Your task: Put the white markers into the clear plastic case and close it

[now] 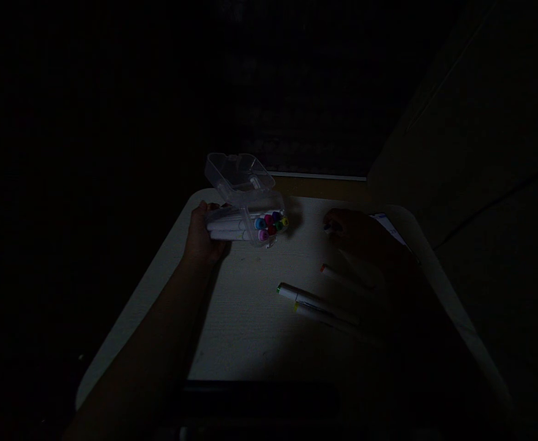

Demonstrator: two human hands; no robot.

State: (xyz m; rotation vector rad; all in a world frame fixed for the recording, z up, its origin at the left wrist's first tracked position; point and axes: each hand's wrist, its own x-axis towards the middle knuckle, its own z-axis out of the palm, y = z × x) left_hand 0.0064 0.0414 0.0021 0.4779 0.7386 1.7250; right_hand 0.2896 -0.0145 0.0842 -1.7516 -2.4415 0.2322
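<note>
My left hand point(199, 236) is wrapped round a clear plastic case point(253, 208) with its lid point(239, 174) tipped open at the back. White markers point(227, 229) lie inside, their coloured caps facing right: blue, pink, red, purple, green and yellow. To the right, my right hand point(349, 229) is closed in deep shadow; the small end of what looks like a marker point(328, 228) shows at its fingertips, apart from the case. Below the hands, a green-tipped marker point(314, 300), a yellow-tipped marker point(319, 315) and an orange-tipped marker point(342, 277) rest on the table.
The pale table point(236, 331) has rounded corners, and the room around it is very dark. Partly behind my right hand, a flat object with a lit-looking pale surface point(389, 227) lies near the right edge. A dark cable point(493, 205) runs along the right wall.
</note>
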